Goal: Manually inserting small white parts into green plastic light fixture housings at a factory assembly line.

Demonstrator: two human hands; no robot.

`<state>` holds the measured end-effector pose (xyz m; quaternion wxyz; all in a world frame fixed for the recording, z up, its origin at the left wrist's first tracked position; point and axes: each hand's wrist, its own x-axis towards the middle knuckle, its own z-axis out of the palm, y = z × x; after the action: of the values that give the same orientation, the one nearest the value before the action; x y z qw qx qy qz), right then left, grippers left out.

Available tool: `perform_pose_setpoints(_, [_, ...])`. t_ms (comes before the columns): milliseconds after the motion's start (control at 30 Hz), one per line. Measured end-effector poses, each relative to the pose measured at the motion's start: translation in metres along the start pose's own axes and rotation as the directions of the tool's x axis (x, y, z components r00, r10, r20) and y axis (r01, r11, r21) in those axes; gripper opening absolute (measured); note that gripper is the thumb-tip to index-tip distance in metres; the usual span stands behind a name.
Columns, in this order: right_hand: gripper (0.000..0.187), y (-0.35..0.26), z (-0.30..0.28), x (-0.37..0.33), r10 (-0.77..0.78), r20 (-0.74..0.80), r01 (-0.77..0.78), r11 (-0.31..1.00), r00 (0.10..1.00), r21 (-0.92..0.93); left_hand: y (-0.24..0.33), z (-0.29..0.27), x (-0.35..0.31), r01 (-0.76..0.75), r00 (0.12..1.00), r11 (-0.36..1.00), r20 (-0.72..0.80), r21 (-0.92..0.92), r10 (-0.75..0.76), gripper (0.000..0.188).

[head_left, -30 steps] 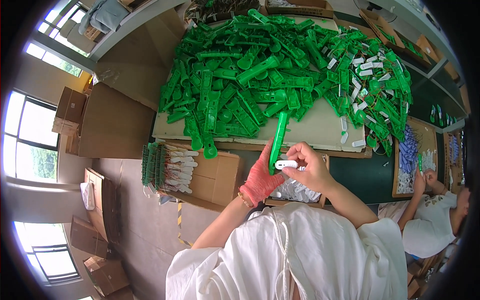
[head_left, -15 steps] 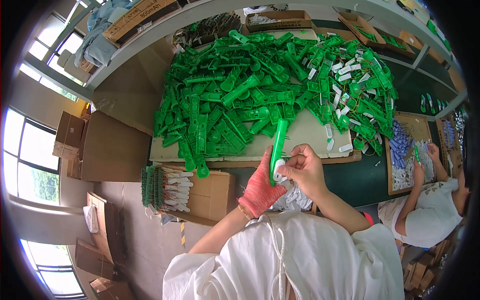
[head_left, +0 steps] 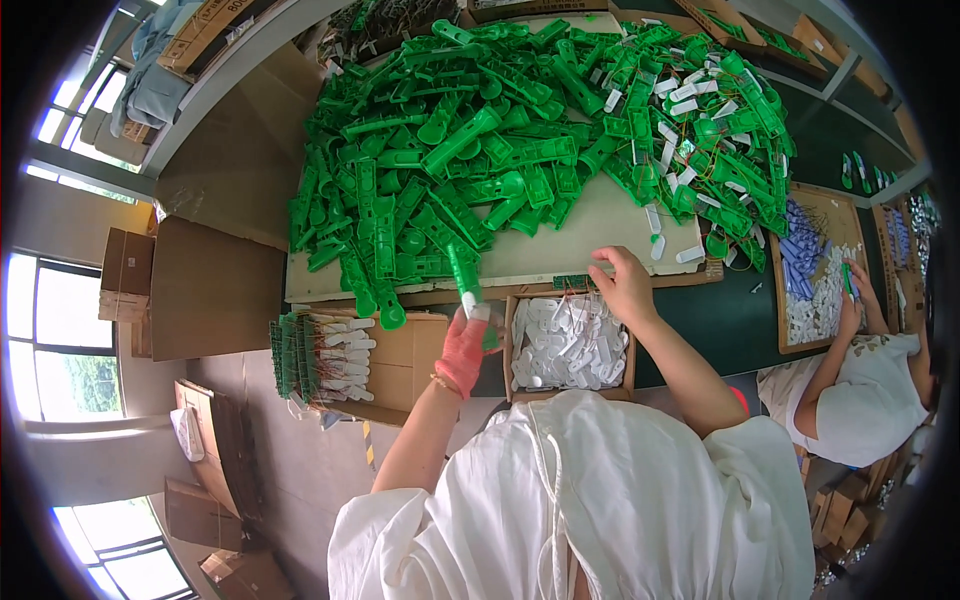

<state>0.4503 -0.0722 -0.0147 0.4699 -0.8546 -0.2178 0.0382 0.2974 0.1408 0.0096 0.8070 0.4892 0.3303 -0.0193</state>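
Observation:
My left hand (head_left: 463, 350), in a pink-red knit glove, is closed around the lower end of a long green plastic casing (head_left: 462, 268). A white plastic piece (head_left: 474, 306) shows at the casing's lower end, just above the glove. My bare right hand (head_left: 627, 288) is over the far right corner of a carton of white plastic pieces (head_left: 568, 345). Its thumb and fingers are bent and apart, with nothing visible between them. Beside those fingertips, a small green circuit board strip (head_left: 572, 282) lies at the carton's far edge.
A large heap of green casings (head_left: 440, 150) covers the board ahead; wired ones with white pieces (head_left: 690, 140) are piled to its right. At left, an open carton (head_left: 405, 365) holds circuit boards with white pieces (head_left: 318, 360). A co-worker (head_left: 845, 390) sits at right beside a tray (head_left: 800, 345).
My hands have parted. The left carried the green casing left and the right moved away from it, toward the carton's far corner. The view has shifted, uncovering the white pieces.

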Motion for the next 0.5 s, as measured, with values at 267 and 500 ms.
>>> perform_pose_setpoints(267, [0.031, 0.019, 0.029, -0.013, -0.228, 0.109, 0.251, 0.916, 0.967, -0.314, 0.007, 0.007, -0.008, -0.046, 0.993, 0.971, 0.097, -0.235, 0.070, 0.032])
perform_pose_setpoints(500, [0.027, -0.062, -0.012, -0.029, -0.440, -0.003, 0.439, 0.897, 0.898, 0.052, 0.028, 0.041, -0.016, -0.325, 0.946, 0.865, 0.132, 0.383, 0.297, 0.052])
